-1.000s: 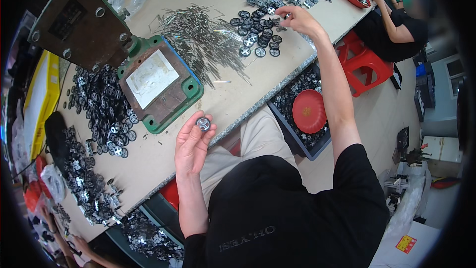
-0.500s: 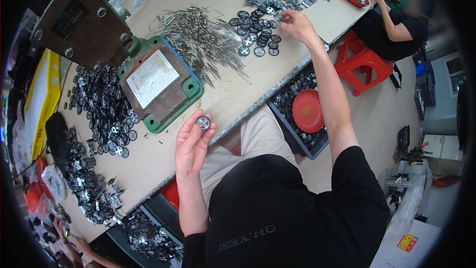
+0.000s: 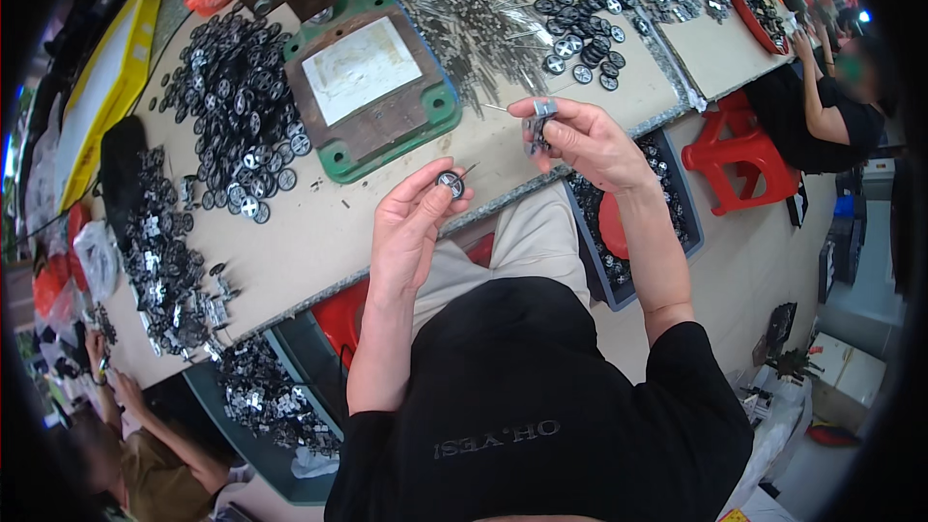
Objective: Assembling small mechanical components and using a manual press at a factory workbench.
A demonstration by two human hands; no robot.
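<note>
A small black toy wheel with silver spokes (image 3: pixel 450 184) is pinched between the thumb and fingers of my left hand (image 3: pixel 411 227), above the table's front edge. A thin metal pin (image 3: pixel 470 172) juts from beside that wheel. To its right, my right hand (image 3: pixel 604 150) grips a small grey plastic part (image 3: pixel 538 124) between thumb and forefinger. Another thin pin (image 3: pixel 494 107) sticks out to the left of this part. My fingers hide much of the part, so its full shape is unclear. The hands are apart from each other.
A green-framed press base (image 3: pixel 372 87) stands beyond my left hand. Wheels lie piled left of it (image 3: pixel 237 106) and at the back right (image 3: pixel 585 34), with metal pins (image 3: pixel 474 14) between. Bins (image 3: pixel 633 222) sit below the table edge. A co-worker sits near a red stool (image 3: pixel 739 155).
My right hand has come back from beside the far wheels toward my left hand, bringing the grey part. My left hand still holds the wheel, now turned. The view has shifted.
</note>
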